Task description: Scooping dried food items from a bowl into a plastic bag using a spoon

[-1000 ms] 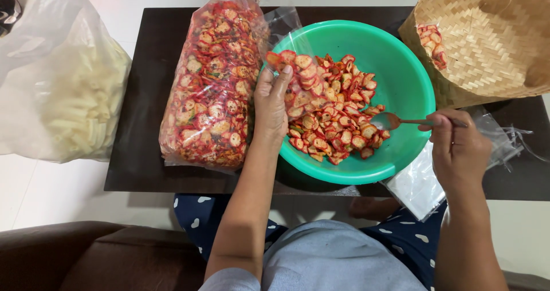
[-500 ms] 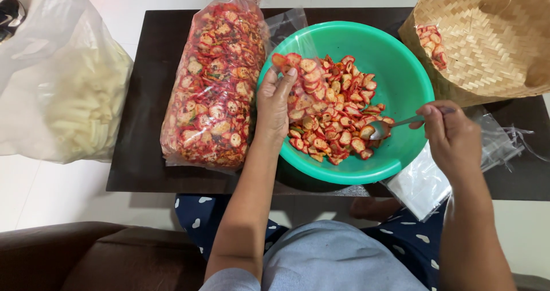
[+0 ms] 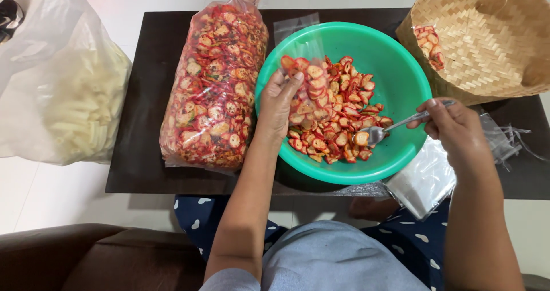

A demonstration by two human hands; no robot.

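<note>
Left hand [image 3: 279,105] grips small bag [image 3: 309,87], lifted higher over bowl [image 3: 401,73]; right hand [image 3: 452,128] grips spoon [image 3: 381,132], now loaded with chips [image 3: 335,119].

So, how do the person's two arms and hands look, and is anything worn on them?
Both forearms are bare to above the elbow; no sleeves reach them. The left hand and right hand show no gloves, and no rings, watch or bracelets are visible. Nails look short and unpainted.
</note>
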